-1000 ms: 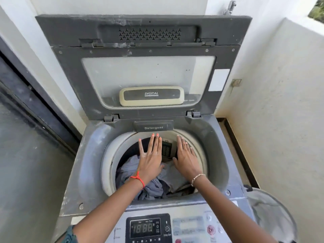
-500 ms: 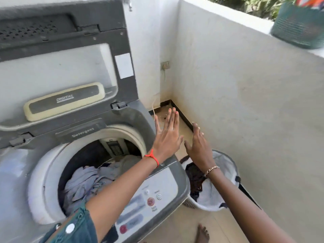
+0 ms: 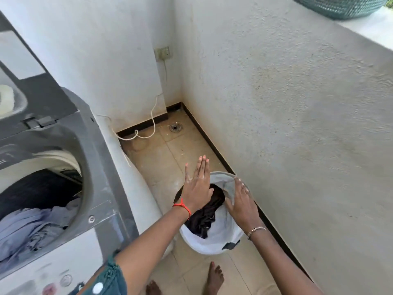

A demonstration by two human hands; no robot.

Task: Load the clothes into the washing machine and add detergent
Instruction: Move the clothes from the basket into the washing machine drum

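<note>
Two hands over the white laundry basket [image 3: 212, 244] on the floor's right edge, left hand [image 3: 196, 191] flat and open, right hand [image 3: 241, 202] spread open, dark clothes [image 3: 207, 216] inside, washing machine [image 3: 102, 167] left holding pale clothes [image 3: 32, 226], lettering unreadable.

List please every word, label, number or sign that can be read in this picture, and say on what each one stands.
None can be read in full.
"...nt": blurred end of a word on the washer, at the left edge.
Control panel buttons: marks too blurred to read.
White sticker on the lid: no text visible.
Basket, wall socket: no text visible.
</note>
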